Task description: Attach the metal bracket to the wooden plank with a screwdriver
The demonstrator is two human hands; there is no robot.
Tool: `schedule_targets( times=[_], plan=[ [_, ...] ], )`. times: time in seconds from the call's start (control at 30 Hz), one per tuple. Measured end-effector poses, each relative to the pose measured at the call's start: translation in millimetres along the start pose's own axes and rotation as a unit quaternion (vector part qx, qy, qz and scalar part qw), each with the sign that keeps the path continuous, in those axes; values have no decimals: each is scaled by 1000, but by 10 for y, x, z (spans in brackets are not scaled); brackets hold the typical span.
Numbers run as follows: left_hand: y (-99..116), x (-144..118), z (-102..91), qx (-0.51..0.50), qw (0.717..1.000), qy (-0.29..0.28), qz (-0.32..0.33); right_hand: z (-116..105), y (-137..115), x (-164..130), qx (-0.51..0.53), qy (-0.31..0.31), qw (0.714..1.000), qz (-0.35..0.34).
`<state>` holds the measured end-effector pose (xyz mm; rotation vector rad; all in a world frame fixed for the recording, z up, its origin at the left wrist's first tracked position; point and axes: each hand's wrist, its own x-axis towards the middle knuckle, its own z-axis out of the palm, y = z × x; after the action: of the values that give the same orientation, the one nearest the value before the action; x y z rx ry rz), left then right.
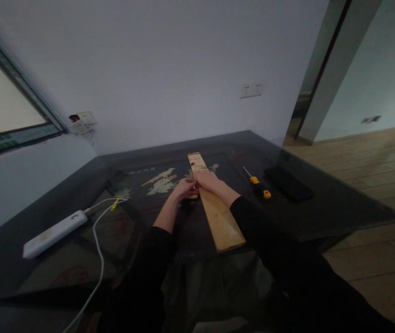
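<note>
The light in here is dim, flat and greyish, its source hard to make out. The white wall [169, 78] looks dull, the window [3, 88] shows a muted beige, and the far wall [385, 78] is a little paler. Black sleeves [145, 263] sink into deep shadow; the dark tabletop [350, 208] carries faint reflections. A soft sheen lies on the wooden board [218, 215]. The fingers [191, 182] look soft and indistinct. Towards the edges, everything leans, stretches and smears.
</note>
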<state>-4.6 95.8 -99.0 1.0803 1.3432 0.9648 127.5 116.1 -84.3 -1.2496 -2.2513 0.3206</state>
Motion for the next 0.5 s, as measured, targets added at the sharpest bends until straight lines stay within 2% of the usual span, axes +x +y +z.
schedule_targets(
  times=[0.3, 0.5],
  plan=[
    [-17, 10, -21, 20, 1000, -19, 1, -94, -86, -5, -162, -38, 983, 81],
    [21, -37, -40, 6, 1000, -29, -10, -54, -111, -8, -186, -78, 978, 47]
  ],
)
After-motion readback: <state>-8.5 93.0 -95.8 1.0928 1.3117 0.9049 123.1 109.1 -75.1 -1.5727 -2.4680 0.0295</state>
